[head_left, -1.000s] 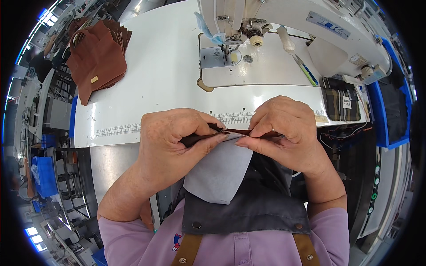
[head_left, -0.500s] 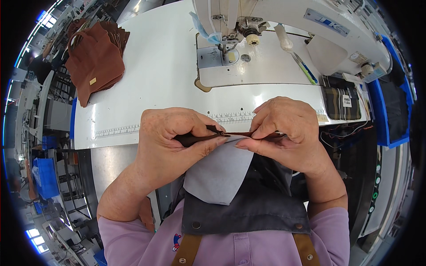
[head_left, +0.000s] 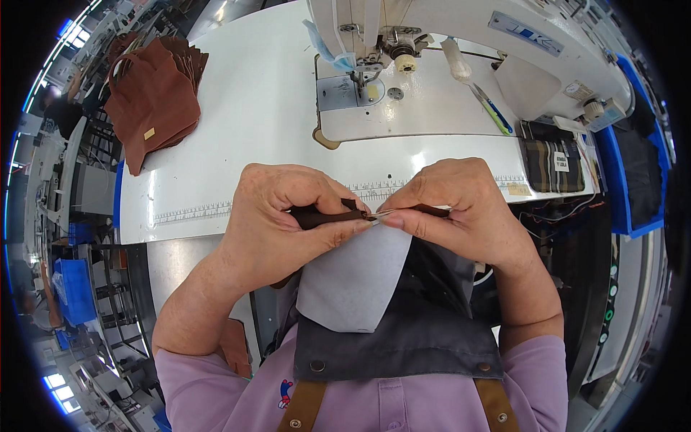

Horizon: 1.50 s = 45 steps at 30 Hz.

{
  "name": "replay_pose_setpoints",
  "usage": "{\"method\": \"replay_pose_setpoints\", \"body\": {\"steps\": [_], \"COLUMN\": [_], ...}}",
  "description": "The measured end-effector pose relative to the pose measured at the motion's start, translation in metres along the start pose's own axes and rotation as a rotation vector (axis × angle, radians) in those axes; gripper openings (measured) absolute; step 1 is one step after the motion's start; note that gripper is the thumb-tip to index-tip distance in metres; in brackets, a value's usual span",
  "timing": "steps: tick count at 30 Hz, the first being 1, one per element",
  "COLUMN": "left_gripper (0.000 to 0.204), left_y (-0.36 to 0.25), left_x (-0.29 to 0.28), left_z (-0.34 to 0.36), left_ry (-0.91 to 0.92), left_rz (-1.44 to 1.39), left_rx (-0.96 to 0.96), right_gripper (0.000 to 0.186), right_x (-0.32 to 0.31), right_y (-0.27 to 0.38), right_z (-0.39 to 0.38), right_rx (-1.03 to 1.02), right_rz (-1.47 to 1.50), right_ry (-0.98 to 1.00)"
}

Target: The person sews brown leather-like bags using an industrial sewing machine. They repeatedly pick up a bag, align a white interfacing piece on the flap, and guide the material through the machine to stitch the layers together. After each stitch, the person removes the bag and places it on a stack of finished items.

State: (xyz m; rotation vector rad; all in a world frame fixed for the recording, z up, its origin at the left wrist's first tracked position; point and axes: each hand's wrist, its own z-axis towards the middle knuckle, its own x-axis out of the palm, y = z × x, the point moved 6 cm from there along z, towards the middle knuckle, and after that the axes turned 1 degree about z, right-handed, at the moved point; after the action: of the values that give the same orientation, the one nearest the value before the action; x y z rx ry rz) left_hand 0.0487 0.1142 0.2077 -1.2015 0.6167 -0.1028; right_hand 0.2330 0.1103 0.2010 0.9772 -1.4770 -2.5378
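Note:
In front of my chest I hold a folded piece with a dark brown side and a light grey backing. Its grey flap hangs down over my dark apron. My left hand pinches the dark brown edge between thumb and fingers. Close beside it, my right hand pinches the same edge, with a strip of brown showing behind its thumb. The fingertips of both hands almost meet at a small fold. What exactly lies between them is too small to tell.
A sewing machine stands beyond my hands, its presser foot over the metal plate. A stack of brown cut pieces lies at the far left. A green-and-white handled tool and a dark checked pouch are at right. A ruler strip runs along the table.
My right hand has shifted left, closer to my left fingertips, and its grip on the edge has changed. The grey flap hangs nearly as before.

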Motion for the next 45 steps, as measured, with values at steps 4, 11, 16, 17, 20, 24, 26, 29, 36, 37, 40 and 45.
{"method": "replay_pose_setpoints", "body": {"steps": [4, 11, 16, 17, 20, 24, 26, 29, 36, 37, 40, 45], "left_gripper": [0.020, 0.022, 0.032, 0.031, 0.022, 0.023, 0.022, 0.021, 0.012, 0.010, 0.011, 0.006], "left_y": [-0.002, 0.015, 0.046, 0.055, 0.092, 0.113, 0.116, 0.114, 0.118, 0.118, 0.119, 0.119], "left_x": [-0.003, -0.003, -0.004, -0.005, 0.003, 0.007, 0.003, -0.002, -0.007, -0.007, -0.007, -0.009], "left_z": [0.005, 0.021, 0.058, 0.064, 0.079, 0.088, 0.094, 0.106, 0.110, 0.109, 0.111, 0.110], "left_ry": [-0.015, 0.022, 0.090, 0.115, 0.211, 0.204, 0.153, 0.061, -0.255, -0.270, -0.199, -0.149], "left_rz": [0.027, -0.056, 0.142, 0.178, 0.060, 0.043, 0.115, 0.319, 0.508, 0.527, 0.600, 0.599], "left_rx": [-0.008, -0.162, -0.193, -0.214, -0.306, -0.368, -0.344, -0.257, -0.042, -0.025, 0.075, 0.133], "right_gripper": [0.010, 0.012, 0.015, 0.015, 0.015, 0.014, 0.011, 0.009, 0.016, 0.015, 0.018, 0.019], "right_x": [-0.001, -0.007, -0.017, -0.018, -0.019, -0.022, -0.023, -0.023, -0.019, -0.018, -0.016, -0.014], "right_y": [0.001, -0.005, -0.038, -0.044, -0.068, -0.096, -0.100, -0.118, -0.108, -0.106, -0.104, -0.101], "right_z": [0.001, 0.008, 0.027, 0.033, 0.044, 0.051, 0.058, 0.065, 0.072, 0.071, 0.068, 0.068], "right_rx": [0.010, -0.008, 0.010, 0.006, 0.040, 0.136, 0.107, 0.077, -0.142, -0.170, -0.204, -0.255], "right_rz": [0.041, -0.159, -0.347, -0.377, -0.340, -0.152, -0.181, -0.249, -0.514, -0.518, -0.598, -0.665], "right_ry": [-0.014, -0.039, -0.033, -0.016, 0.067, 0.122, 0.122, 0.082, 0.045, 0.049, 0.091, 0.109]}}
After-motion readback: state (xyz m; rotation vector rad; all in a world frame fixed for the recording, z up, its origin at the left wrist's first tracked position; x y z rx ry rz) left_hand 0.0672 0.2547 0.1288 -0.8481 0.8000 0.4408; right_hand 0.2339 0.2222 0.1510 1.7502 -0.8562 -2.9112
